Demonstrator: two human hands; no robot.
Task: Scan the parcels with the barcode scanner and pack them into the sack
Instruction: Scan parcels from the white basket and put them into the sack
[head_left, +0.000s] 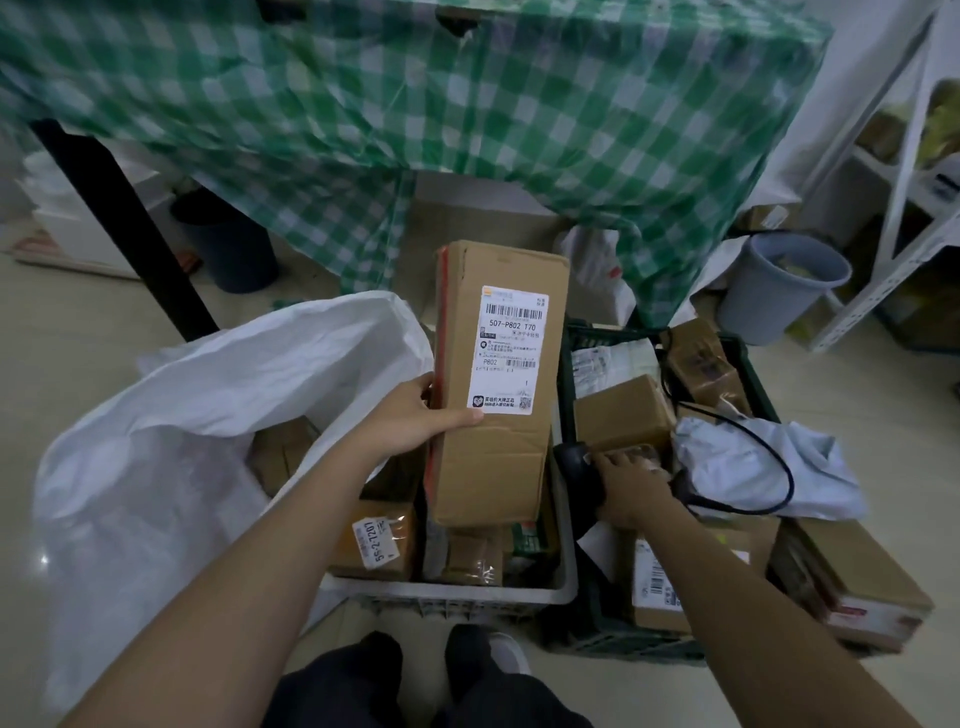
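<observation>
My left hand (415, 415) grips a tall cardboard parcel (493, 457) by its left edge, holding it upright over the grey crate (457, 592); its white barcode label (511, 348) faces me. My right hand (628, 486) is closed on the black barcode scanner (579, 467), low over the dark green crate (748, 358), with the scanner's black cable (779, 467) looping to the right. A white woven sack (171, 431) stands open at the left, with a brown box partly visible inside.
Both crates hold several cardboard parcels; a grey poly mailer (753, 467) lies on the right crate and a flat box (857, 582) leans off its corner. Behind are a table with a green checked cloth (415, 104), a grey bin (784, 286) and white shelving (914, 171).
</observation>
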